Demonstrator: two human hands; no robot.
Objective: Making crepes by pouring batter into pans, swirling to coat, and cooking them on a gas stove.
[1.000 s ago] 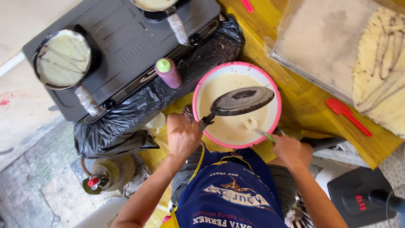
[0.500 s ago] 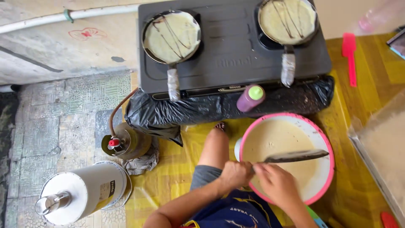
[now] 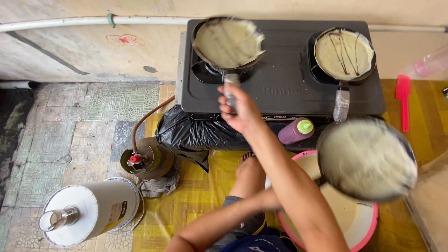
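Note:
My right hand [image 3: 239,111] reaches across to the black two-burner stove [image 3: 280,88] and grips the wrapped handle of the left pan [image 3: 228,43], which holds a pale crepe and sits tilted above its burner. My left arm runs under the right forearm, and my left hand [image 3: 269,200], mostly hidden, holds a batter-coated pan [image 3: 366,158] over the pink-rimmed bowl of batter [image 3: 357,226]. The right burner's pan [image 3: 344,53] holds a crepe with dark drizzle lines.
A purple squeeze bottle with a green cap [image 3: 297,131] stands before the stove, by a black plastic bag [image 3: 186,133]. A red spatula [image 3: 402,100] lies on the yellow mat at right. A gas cylinder [image 3: 145,159] and a white cylindrical container [image 3: 91,212] are on the tiled floor at left.
My right hand left the bowl and took the left stove pan's handle, lifting it. The pan in my left hand came up out of the batter, moved right, and its coated face now shows.

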